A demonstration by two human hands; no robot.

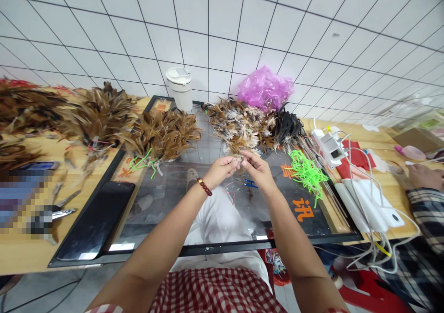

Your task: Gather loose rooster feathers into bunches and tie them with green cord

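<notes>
My left hand [222, 168] and my right hand [258, 168] meet over the glass table top [166, 197], fingertips pinched together on a small feather or tuft pulled from the mixed feather pile [239, 125] just beyond them. A bead bracelet [204, 187] circles my left wrist. A bundle of brown feathers [163, 135] lies to the left of my hands. Green plastic ties [307, 172] lie to the right of my right hand.
More brown feather heaps [93, 114] cover the wooden bench on the left. A white cup [181, 88] and a pink bag [265, 88] stand by the tiled wall. A black phone [95, 220], scissors [57, 211], white chargers with cables [367, 197] and another person's hand [421, 176] are nearby.
</notes>
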